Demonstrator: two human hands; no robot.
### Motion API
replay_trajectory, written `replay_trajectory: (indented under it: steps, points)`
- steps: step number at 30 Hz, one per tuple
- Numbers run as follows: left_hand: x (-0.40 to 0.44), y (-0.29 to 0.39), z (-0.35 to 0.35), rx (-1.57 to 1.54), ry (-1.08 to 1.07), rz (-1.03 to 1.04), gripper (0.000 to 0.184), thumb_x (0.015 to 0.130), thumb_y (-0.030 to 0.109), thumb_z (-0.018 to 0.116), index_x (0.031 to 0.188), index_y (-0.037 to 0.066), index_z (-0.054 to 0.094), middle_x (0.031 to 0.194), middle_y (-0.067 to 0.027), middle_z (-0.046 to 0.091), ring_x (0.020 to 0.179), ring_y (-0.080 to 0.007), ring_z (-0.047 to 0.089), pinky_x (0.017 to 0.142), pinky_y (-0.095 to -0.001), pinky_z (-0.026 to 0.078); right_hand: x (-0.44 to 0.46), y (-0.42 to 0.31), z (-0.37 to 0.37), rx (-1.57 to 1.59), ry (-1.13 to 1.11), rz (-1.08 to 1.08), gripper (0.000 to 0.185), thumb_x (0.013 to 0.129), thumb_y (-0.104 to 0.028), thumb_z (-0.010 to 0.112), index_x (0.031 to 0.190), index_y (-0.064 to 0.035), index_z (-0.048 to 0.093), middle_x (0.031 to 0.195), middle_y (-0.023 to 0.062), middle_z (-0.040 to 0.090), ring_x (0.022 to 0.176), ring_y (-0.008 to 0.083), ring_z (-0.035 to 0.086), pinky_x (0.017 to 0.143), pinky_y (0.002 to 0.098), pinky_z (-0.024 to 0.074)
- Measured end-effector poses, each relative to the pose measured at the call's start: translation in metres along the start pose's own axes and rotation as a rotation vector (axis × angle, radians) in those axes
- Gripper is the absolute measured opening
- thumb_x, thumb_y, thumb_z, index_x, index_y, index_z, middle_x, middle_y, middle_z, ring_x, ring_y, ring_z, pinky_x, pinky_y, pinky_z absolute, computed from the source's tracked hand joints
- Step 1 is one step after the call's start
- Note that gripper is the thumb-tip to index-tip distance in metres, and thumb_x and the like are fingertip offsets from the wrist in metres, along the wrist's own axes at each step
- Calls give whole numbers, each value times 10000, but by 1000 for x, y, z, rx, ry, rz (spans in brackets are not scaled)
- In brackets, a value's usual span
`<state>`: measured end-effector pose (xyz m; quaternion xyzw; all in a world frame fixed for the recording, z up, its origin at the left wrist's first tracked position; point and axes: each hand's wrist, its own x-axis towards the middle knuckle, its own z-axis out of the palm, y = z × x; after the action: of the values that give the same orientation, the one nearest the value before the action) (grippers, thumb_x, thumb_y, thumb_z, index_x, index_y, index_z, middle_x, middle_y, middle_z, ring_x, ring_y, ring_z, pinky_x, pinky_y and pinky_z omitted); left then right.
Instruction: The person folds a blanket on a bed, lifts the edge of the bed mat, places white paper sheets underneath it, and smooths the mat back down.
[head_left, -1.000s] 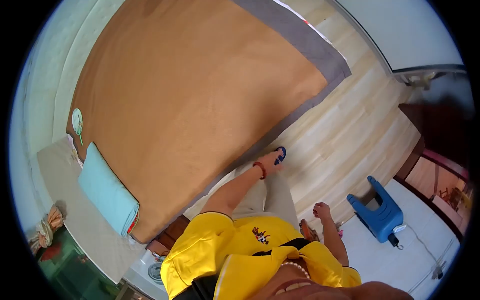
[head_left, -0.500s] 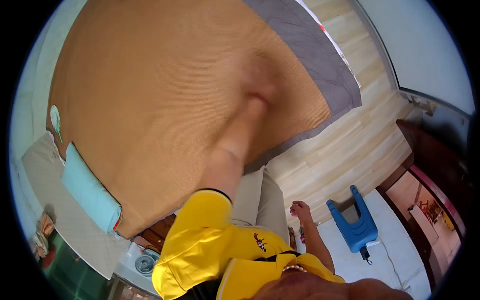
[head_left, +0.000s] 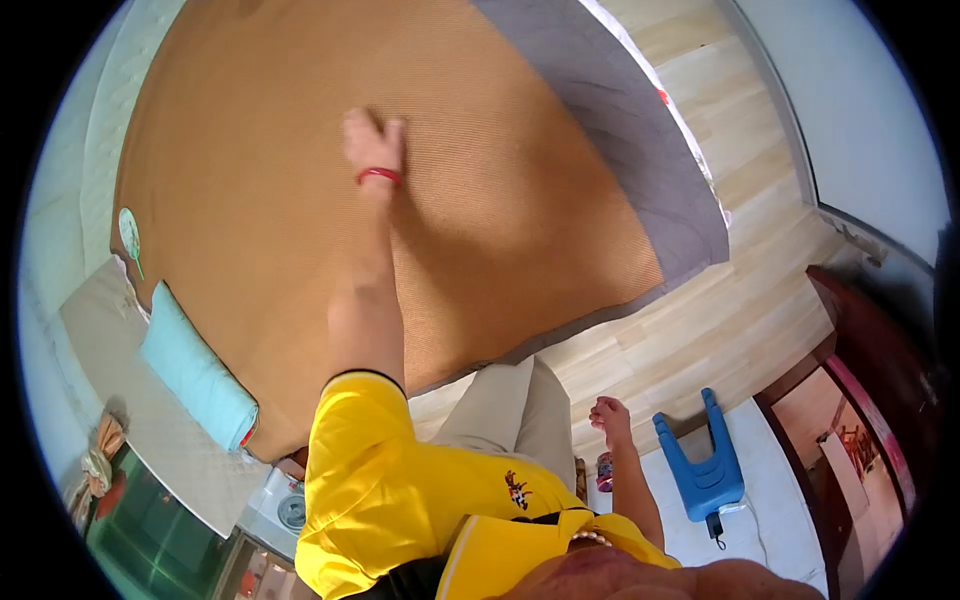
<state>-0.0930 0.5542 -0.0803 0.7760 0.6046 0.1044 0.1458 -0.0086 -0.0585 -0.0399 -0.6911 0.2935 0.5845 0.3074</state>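
Observation:
My left hand [head_left: 373, 145], with a red bracelet [head_left: 379, 175] at the wrist, is stretched out over the brown woven mat [head_left: 300, 230] on the bed. Its thumb stands apart from the fingers, and it holds nothing. Whether the palm touches the mat is hard to tell. Down at my side is my right hand [head_left: 611, 416], its fingers curled in with nothing visible in them. Grey fabric [head_left: 665, 215] borders the mat. A folded light-blue pillow or cloth [head_left: 200, 370] lies at the left edge, near a small hand fan [head_left: 129, 232].
A blue stool-like object [head_left: 705, 470] stands at the lower right on pale flooring, with a cable beside it. Dark red furniture [head_left: 870, 330] is at the right. A white panel [head_left: 850, 100] occupies the upper right. Green glass [head_left: 160, 530] shows at the lower left.
My left hand has moved from beside my legs up and left over the mat, and its fingers have spread. The view has shifted; my right hand stays low at my side.

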Motion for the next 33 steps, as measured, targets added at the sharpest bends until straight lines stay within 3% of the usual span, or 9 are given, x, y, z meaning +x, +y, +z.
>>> replay_trajectory:
  steps: [3,5,11,19,23,24,26,29,33]
  points:
    - [17,-24,23,187,-35,-533,643,770,393,542,1219,-35,372,1302,-195,331,1233,-301,278,983,-449,248,-1,9,3,29,-30,50,189,795,-67,501,967,11,502,698,89,542,555,130,522,462,227,429]
    - [-11,44,88,362,121,-198,708,793,499,470,1276,6,312,1350,-158,271,1268,-273,217,1009,-488,162,1,15,1,-6,-44,78,209,792,-95,517,972,10,511,707,86,550,572,140,535,482,234,444]
    - [-158,310,99,-183,-672,926,744,739,579,447,1302,109,319,1396,-114,195,1305,-281,100,1005,-553,88,-13,-26,2,-86,-54,-13,205,796,-115,527,968,-4,527,719,71,564,589,137,550,501,237,457]
    - [-332,241,47,-581,-848,1204,637,714,331,609,1259,104,367,1349,-135,281,1272,-289,212,1012,-481,187,-38,-62,-5,58,-33,-139,219,803,-125,525,998,-25,522,737,59,570,605,124,555,527,233,460]
    - [-266,141,0,-188,-591,898,499,629,222,622,1091,76,502,1163,-136,452,1113,-301,402,910,-441,326,-24,-18,-17,60,-81,-63,221,789,-136,537,982,-28,530,726,62,571,589,133,559,513,238,457]
    - [-241,132,-6,118,-865,580,570,671,294,617,1171,87,440,1224,-149,405,1154,-314,357,929,-446,308,-20,-4,-23,59,-98,-63,221,789,-136,537,982,-28,530,726,62,571,589,133,559,513,238,457]
    - [-233,84,25,239,-377,155,653,738,376,566,1286,121,318,1340,-159,262,1236,-343,237,971,-493,237,-8,20,-38,-35,-127,-13,214,778,-137,538,958,-22,538,712,65,572,573,135,558,492,243,453]
    - [-256,136,59,309,-462,-138,748,765,509,493,1342,133,201,1408,-167,102,1284,-389,93,966,-585,172,8,44,-69,-75,-98,-22,191,769,-122,535,931,-21,541,702,69,571,561,132,553,470,237,442]
    - [-347,275,51,262,-729,450,799,717,586,480,1325,111,272,1408,-169,91,1280,-403,69,889,-669,181,-10,44,-123,-38,-47,-69,211,769,-115,537,959,-22,528,707,69,570,563,133,551,469,238,442]
